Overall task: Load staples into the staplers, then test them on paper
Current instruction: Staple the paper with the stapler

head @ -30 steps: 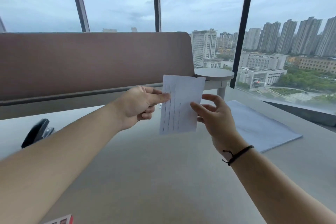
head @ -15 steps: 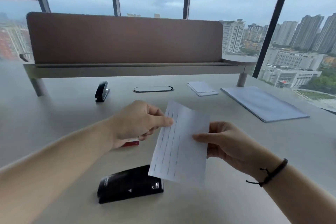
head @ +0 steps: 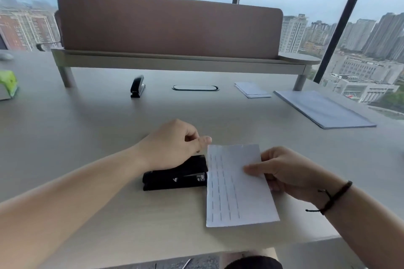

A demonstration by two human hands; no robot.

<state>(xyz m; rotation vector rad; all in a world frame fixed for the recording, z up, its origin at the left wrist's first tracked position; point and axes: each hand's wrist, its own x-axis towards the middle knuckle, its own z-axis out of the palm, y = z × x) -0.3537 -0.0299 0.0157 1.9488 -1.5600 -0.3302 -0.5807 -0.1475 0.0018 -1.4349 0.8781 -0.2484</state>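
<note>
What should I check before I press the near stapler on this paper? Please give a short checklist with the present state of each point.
1. Paper is held: ok, the right hand pinches its right edge.
2. Paper edge is at the mouth of the near stapler: ok, its left edge meets the front; whether it sits inside the slot, cannot tell.
3. Left hand is ready to press: ok, it is over the stapler top; whether it touches, cannot tell.
4. Free space on the paper: ok, rows of staples fill the left part, the right part is bare.
5. Stapler is loaded: cannot tell.
6. Stapler lies flat on the desk: ok.
</note>
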